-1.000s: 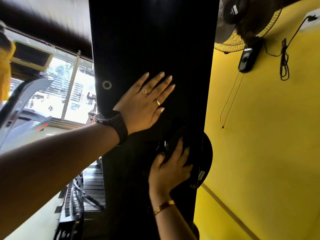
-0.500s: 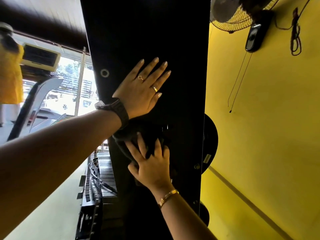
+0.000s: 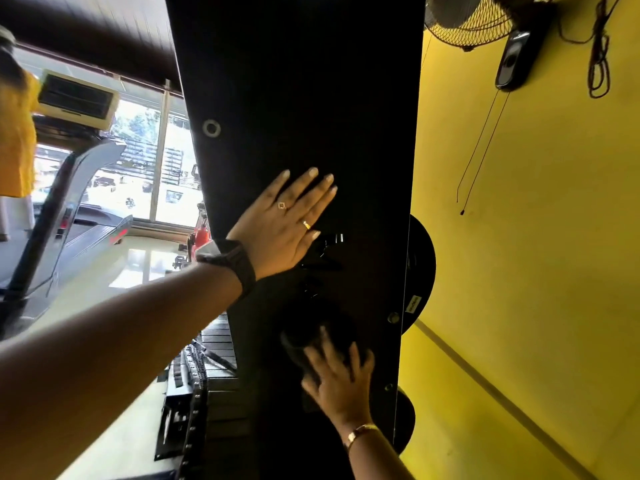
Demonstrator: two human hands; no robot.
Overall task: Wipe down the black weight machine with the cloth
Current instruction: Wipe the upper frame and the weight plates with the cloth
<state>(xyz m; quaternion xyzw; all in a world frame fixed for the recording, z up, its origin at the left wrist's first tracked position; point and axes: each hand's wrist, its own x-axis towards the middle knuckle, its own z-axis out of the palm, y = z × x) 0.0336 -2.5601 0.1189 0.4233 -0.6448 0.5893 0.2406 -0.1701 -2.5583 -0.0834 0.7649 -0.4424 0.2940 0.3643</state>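
Observation:
The black weight machine's tall flat panel fills the middle of the head view. My left hand rests flat on the panel with straight fingers, a dark watch on its wrist. Lower down, my right hand presses a dark cloth against the panel with spread fingers; the hand is blurred. The cloth is hard to tell from the black surface, and part of it is hidden under the hand.
A yellow wall stands close on the right, with a wall fan and hanging cords above. Black weight plates poke out behind the panel's right edge. A weight stack and a treadmill are at left, before bright windows.
My right hand with the cloth has slid down and to the right on the panel. My left hand has stayed flat on the panel. The camera has shifted.

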